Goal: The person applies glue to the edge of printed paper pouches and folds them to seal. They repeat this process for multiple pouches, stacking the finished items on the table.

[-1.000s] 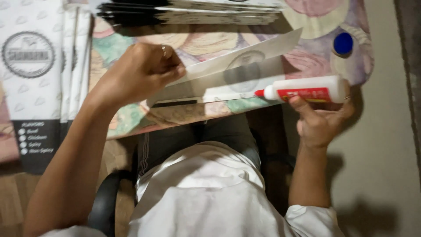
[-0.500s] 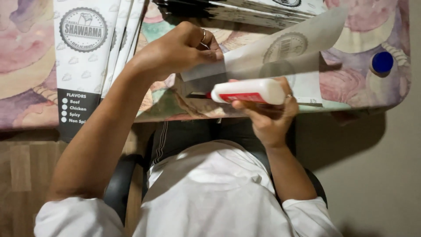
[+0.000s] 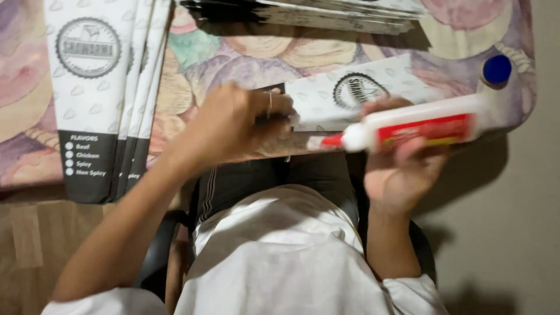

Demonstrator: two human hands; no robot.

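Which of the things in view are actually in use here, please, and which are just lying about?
In use:
left hand on the flat paper sleeve
right hand holding the glue bottle

Lying about:
stack of sleeves
dark pile
blue cap

White paper sleeves (image 3: 99,93) with black ends stacked at left; one (image 3: 361,90) beside a red-labelled glue bottle (image 3: 420,125)

White top, dark trousers, perhaps ring (image 3: 269,104)
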